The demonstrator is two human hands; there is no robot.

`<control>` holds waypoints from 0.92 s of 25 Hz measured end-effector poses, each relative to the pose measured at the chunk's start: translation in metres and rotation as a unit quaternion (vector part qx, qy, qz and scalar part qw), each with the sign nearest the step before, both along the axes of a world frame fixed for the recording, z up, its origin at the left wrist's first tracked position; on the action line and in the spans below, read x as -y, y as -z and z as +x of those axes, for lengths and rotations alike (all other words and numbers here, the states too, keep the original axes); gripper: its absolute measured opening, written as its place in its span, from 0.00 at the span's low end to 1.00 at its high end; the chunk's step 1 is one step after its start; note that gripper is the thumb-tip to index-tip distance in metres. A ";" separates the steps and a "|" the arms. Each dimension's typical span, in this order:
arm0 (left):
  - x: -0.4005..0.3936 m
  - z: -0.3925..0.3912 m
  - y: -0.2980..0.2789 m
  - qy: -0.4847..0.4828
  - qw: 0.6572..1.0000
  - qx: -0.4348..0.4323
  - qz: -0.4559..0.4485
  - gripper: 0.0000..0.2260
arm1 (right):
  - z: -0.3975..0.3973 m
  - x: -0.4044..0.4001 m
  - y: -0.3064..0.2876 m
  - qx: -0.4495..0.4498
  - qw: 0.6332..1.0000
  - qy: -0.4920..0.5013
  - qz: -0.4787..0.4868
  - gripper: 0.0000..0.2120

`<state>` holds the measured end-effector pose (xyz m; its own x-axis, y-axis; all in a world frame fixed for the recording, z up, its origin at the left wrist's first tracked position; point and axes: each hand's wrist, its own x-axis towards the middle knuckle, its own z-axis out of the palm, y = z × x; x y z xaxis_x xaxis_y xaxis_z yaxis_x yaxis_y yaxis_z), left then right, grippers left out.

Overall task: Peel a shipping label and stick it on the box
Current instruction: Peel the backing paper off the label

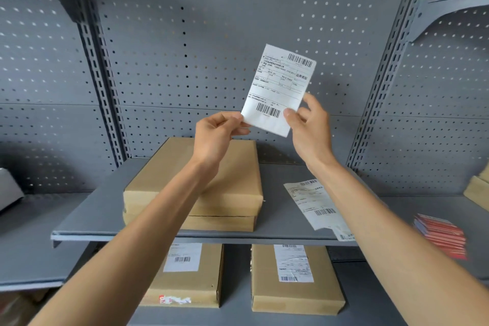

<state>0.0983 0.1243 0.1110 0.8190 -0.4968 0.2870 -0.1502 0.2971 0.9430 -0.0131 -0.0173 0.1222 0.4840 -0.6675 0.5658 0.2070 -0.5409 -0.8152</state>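
Note:
A white shipping label with barcodes is held up in front of the grey pegboard, tilted to the right. My left hand pinches its lower left corner. My right hand grips its lower right edge with thumb in front. Below the hands, a plain brown cardboard box lies on top of a second one on the grey shelf; its top bears no label and my left forearm crosses it.
More label sheets lie on the shelf right of the boxes. A red and white stack sits at far right. Two labelled boxes rest on the lower shelf. A grey object is at the left edge.

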 end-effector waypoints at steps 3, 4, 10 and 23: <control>-0.007 0.008 0.006 -0.003 1.000 0.013 0.010 0.06 | 0.006 -0.005 0.003 0.001 1.000 0.000 -0.022 0.17; -0.009 0.010 0.007 -0.001 1.000 0.012 0.010 0.05 | 0.008 -0.005 0.004 -0.002 1.000 -0.001 -0.028 0.17; -0.015 0.018 0.002 -0.015 0.999 0.025 0.019 0.04 | 0.023 0.003 0.000 -0.025 0.999 -0.022 -0.034 0.17; -0.039 0.055 0.008 0.018 0.991 0.084 0.101 0.04 | 0.063 -0.004 -0.002 -0.050 0.998 -0.014 -0.045 0.20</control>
<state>0.1534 0.1638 0.1030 0.7482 -0.5863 0.3105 -0.3036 0.1135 0.9460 0.0504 -0.0134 0.1243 0.5592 -0.6017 0.5703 0.1425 -0.6079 -0.7811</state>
